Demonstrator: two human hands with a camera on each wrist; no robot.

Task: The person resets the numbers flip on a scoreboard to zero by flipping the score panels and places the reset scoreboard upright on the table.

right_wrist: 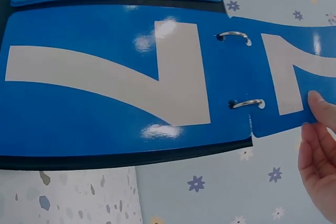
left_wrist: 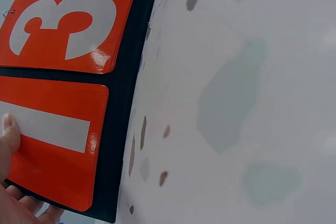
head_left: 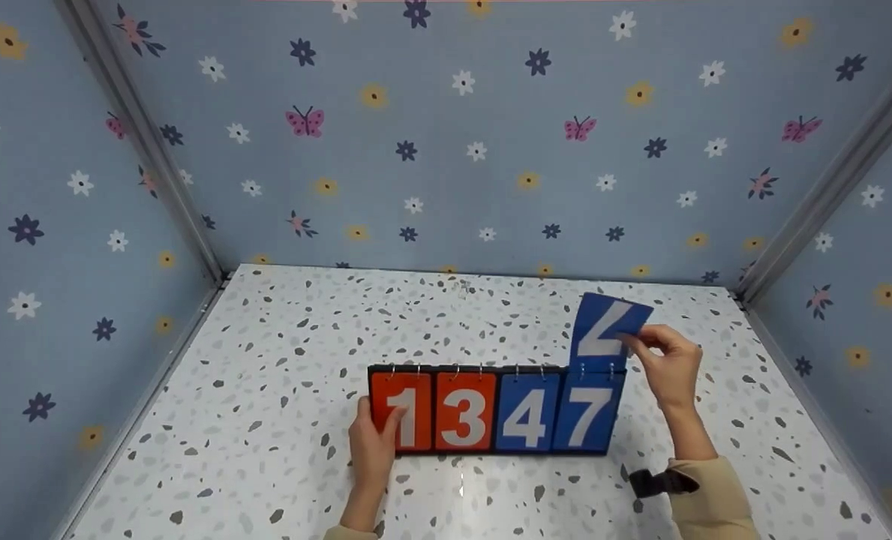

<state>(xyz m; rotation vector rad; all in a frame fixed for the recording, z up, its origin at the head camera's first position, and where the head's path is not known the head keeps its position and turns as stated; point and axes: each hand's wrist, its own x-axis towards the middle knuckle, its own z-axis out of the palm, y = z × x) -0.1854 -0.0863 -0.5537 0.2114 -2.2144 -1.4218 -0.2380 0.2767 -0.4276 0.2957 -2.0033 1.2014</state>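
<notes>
A flip scoreboard (head_left: pixel 496 411) with a black backing shows two red cards reading 1 and 3, then two blue cards reading 4 and 7. My left hand (head_left: pixel 372 446) grips its left end, the thumb on the red 1 card (left_wrist: pixel 58 174) and the other fingers behind the backing. At the far right, my right hand (head_left: pixel 671 364) pinches a blue number card (head_left: pixel 594 322) by its edge between thumb and fingers. This card is lifted up over the metal rings (right_wrist: pixel 247 103), its white numeral upside down. Below it lies the blue 7 card (right_wrist: pixel 105 114).
A white speckled tabletop (head_left: pixel 303 390) lies under the scoreboard. Blue flowered panels (head_left: pixel 476 187) rise at the back and both sides, with grey metal posts (head_left: pixel 142 142) at the corners. A black buckle strap (head_left: pixel 663 482) sits by the right sleeve (head_left: pixel 712 499).
</notes>
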